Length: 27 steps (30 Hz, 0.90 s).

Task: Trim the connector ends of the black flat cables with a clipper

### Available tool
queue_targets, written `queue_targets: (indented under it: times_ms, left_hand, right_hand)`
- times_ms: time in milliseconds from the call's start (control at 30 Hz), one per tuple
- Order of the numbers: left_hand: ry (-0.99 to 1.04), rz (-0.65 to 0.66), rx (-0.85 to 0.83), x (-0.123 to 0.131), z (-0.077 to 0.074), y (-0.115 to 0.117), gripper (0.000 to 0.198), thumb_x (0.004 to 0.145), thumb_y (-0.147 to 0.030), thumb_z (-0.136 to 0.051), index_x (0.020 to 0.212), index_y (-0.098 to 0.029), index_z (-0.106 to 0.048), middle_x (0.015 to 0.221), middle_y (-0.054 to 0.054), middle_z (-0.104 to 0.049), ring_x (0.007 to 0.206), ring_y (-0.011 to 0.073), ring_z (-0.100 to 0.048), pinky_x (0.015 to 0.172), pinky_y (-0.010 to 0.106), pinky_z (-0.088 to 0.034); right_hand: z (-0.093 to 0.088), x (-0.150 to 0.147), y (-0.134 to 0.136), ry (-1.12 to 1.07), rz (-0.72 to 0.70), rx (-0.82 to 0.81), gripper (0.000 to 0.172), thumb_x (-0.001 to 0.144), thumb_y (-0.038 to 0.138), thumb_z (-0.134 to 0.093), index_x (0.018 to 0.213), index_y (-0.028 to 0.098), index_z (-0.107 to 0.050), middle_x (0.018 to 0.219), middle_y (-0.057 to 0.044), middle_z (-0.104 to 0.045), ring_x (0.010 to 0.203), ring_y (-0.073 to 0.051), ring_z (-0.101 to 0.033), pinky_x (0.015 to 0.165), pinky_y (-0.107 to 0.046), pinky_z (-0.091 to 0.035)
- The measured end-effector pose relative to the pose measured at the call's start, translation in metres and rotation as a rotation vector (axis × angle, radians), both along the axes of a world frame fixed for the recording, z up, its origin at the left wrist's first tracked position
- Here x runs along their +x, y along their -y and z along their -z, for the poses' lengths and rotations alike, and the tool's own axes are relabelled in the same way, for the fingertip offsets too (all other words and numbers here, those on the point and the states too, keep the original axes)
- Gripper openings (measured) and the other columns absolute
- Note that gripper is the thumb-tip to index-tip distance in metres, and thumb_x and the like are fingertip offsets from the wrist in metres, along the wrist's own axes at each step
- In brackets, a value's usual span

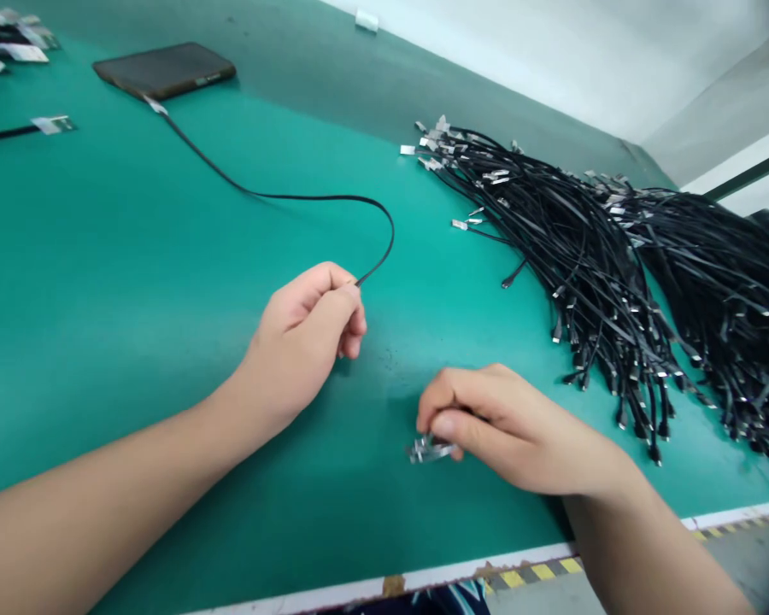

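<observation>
A thin black cable (282,196) curves over the green table (134,282) from a dark phone-like device (167,70) at the upper left. Its near end runs into my left hand (311,337), whose thumb and fingers are closed on it. To the right and nearer the front edge, my right hand (487,423) pinches a small shiny, partly clear item (429,450), blurred and half hidden by the fingers. The two hands are apart.
Two large bundles of black cables (551,222) (711,256) lie on the right. Another cable end (55,125) and a pile of connectors (13,43) are at the upper left. A small white object (366,20) sits by the far edge.
</observation>
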<state>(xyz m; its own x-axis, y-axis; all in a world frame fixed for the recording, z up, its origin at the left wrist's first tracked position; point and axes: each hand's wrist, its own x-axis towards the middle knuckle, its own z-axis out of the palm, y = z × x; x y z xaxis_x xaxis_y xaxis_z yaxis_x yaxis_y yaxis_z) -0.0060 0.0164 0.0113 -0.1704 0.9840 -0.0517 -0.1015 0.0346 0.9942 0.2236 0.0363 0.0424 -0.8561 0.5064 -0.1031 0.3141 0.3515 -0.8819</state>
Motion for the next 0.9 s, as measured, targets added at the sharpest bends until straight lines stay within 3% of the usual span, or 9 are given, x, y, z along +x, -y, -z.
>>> queue_targets:
  times_ms: [100,233,333,433,500,567,900]
  left_hand:
    - [0.009,0.007,0.027,0.001,0.001,0.001,0.026,0.096,-0.018,-0.052,0.070,-0.021,-0.056,0.064,-0.003,-0.060,0.055,0.0113,-0.054,0.053,0.025,-0.041]
    - [0.017,0.001,0.050,0.001,0.001,0.001,0.025,0.096,-0.018,-0.052,0.071,-0.022,-0.055,0.064,-0.003,-0.059,0.055,0.0114,-0.053,0.054,0.025,-0.042]
    - [0.005,0.005,0.053,0.002,0.001,0.000,0.024,0.095,-0.019,-0.053,0.071,-0.022,-0.054,0.064,-0.004,-0.059,0.055,0.0113,-0.054,0.054,0.025,-0.042]
    - [-0.010,0.009,0.054,0.003,0.002,0.000,0.023,0.094,-0.017,-0.053,0.072,-0.022,-0.054,0.065,-0.004,-0.059,0.054,0.0109,-0.054,0.053,0.025,-0.042]
    - [-0.018,0.006,0.049,0.002,0.002,0.000,0.022,0.093,-0.017,-0.053,0.072,-0.022,-0.054,0.065,-0.005,-0.059,0.054,0.0105,-0.054,0.053,0.025,-0.043]
    - [-0.028,0.018,0.042,0.002,0.002,0.000,0.021,0.094,-0.017,-0.054,0.073,-0.022,-0.054,0.065,-0.005,-0.060,0.054,0.0100,-0.055,0.053,0.024,-0.042]
    - [-0.055,0.040,0.063,0.001,0.002,-0.001,0.020,0.097,-0.019,-0.058,0.077,-0.021,-0.056,0.067,-0.006,-0.061,0.054,0.0078,-0.054,0.052,0.021,-0.043]
  right_hand:
    - [0.001,-0.005,0.008,-0.088,-0.201,-0.001,0.021,0.109,0.026,-0.055,0.098,0.016,-0.069,0.080,0.000,-0.072,0.066,-0.009,-0.065,0.064,-0.020,-0.050]
    - [0.006,-0.011,0.013,0.039,-0.134,0.191,0.020,0.108,0.023,-0.056,0.096,0.017,-0.070,0.079,0.000,-0.072,0.067,-0.011,-0.063,0.065,-0.023,-0.048]
    - [0.006,-0.009,0.008,-0.088,-0.087,0.122,0.018,0.108,0.024,-0.058,0.097,0.016,-0.071,0.078,0.001,-0.072,0.062,-0.008,-0.064,0.060,-0.019,-0.048]
    - [0.005,-0.005,0.002,0.040,-0.058,0.164,0.018,0.106,0.021,-0.059,0.095,0.016,-0.072,0.075,0.001,-0.072,0.061,-0.008,-0.064,0.059,-0.018,-0.047]
    - [0.006,-0.003,0.000,0.012,-0.056,0.097,0.019,0.107,0.025,-0.060,0.096,0.016,-0.072,0.071,0.002,-0.071,0.058,-0.008,-0.064,0.056,-0.018,-0.046]
    - [0.007,-0.002,0.001,-0.042,-0.072,0.038,0.021,0.107,0.028,-0.060,0.096,0.015,-0.072,0.069,0.001,-0.071,0.057,-0.009,-0.065,0.055,-0.018,-0.047]
    - [0.015,-0.004,-0.002,-0.078,-0.173,0.091,0.015,0.105,0.023,-0.064,0.096,0.016,-0.073,0.080,-0.003,-0.076,0.065,-0.010,-0.066,0.062,-0.021,-0.050]
